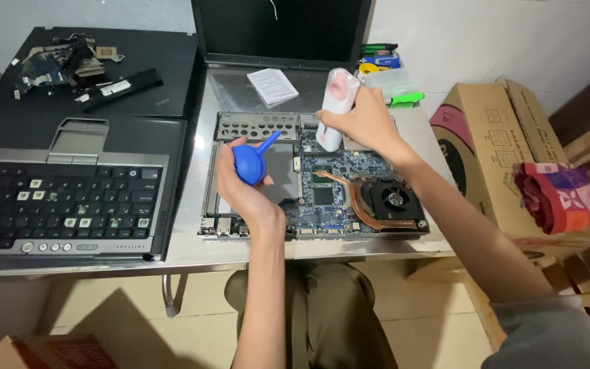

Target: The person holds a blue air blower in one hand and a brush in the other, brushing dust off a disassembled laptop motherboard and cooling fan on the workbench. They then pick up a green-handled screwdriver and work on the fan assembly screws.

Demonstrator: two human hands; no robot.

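My left hand (pixel 239 184) grips a blue rubber air blower (pixel 252 161), its nozzle pointing up and right over the open laptop base (pixel 240 126). My right hand (pixel 363 123) holds a white and pink cylindrical bottle (pixel 336 102) upright above the exposed blue circuit board (pixel 336 188). A copper heat pipe (pixel 353 198) runs to the black cooling fan (pixel 394 199) at the board's right.
A detached laptop keyboard panel (pixel 63 198) lies at the left, another laptop lid with loose parts (pixel 69 61) behind it. A folded paper (pixel 272 86), small tools and a plastic case (pixel 390 82) sit at the back. A cardboard box (pixel 493 150) with a red cloth (pixel 561 195) stands right.
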